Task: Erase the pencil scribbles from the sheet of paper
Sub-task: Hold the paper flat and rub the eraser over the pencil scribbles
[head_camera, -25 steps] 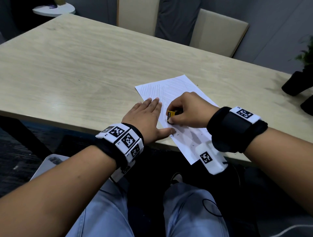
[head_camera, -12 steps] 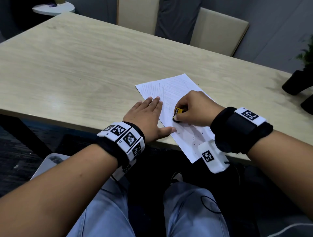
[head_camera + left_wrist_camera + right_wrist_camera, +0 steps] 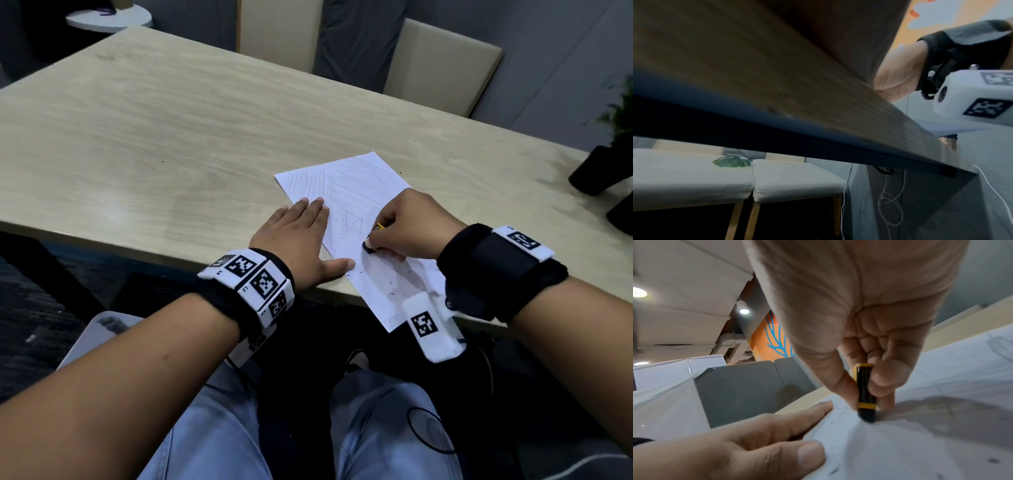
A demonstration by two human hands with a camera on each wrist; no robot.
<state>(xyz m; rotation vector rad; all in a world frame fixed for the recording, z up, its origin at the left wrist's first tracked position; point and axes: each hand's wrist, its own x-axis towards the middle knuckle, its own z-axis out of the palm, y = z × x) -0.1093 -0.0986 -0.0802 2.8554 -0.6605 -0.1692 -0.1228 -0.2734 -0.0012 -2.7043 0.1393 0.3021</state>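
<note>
A white sheet of paper (image 3: 346, 185) with grey pencil scribbles (image 3: 320, 183) lies at the table's near edge, its near corner hanging over. My right hand (image 3: 407, 226) pinches a black eraser in a yellow-and-black sleeve (image 3: 866, 392) between thumb and fingers, its dark tip pressed on the paper (image 3: 920, 443). My left hand (image 3: 298, 240) lies flat with straight fingers on the sheet's left edge, its thumb (image 3: 777, 457) on the paper. Dark eraser crumbs (image 3: 394, 284) dot the near part of the sheet.
The pale wooden table (image 3: 171, 137) stretches far to the left and back. Two beige chairs (image 3: 442, 61) stand behind it. Dark plant pots (image 3: 596, 171) sit at the right edge. A round white side table (image 3: 109, 17) is at the far left.
My right hand has slid the eraser to the right and slightly nearer across the sheet, uncovering scribbles beside my left hand. The left hand has stayed flat on the paper.
</note>
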